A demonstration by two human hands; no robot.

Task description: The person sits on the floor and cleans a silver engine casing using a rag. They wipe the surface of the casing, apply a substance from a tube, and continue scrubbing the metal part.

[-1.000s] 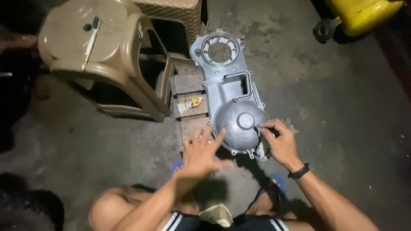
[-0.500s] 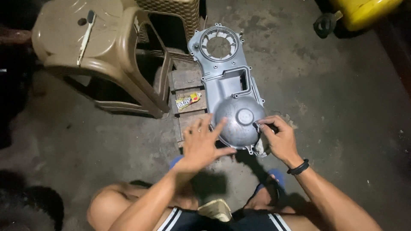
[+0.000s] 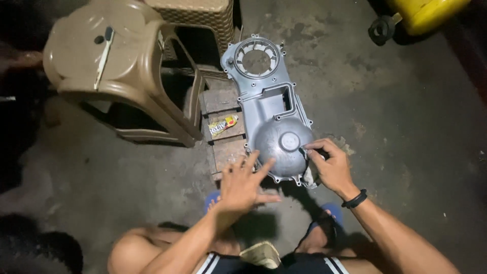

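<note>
Seen from the head camera, the grey metal engine cover lay flat on a low wooden pallet on the concrete floor, and we take it as our landmark. At its near, domed end, our left hand was spread, fingers fanned, the fingertips resting against the rim of the dome. On the cover's right near edge, our right hand was pinched on a small dark tool, its tip touching the dome; we could not tell what kind of tool it was. A pale rag lay just under that hand, beside the cover's edge. Left of the cover, on the pallet, lay a small yellow tube; further left stood a brown plastic stool with a thin stick on its seat. Beyond the cover's far right sat a yellow container.

We judged the step in hand to be working the dome's surface at its edge. Any further stroke would call for the spread hand to steady the cover.
</note>
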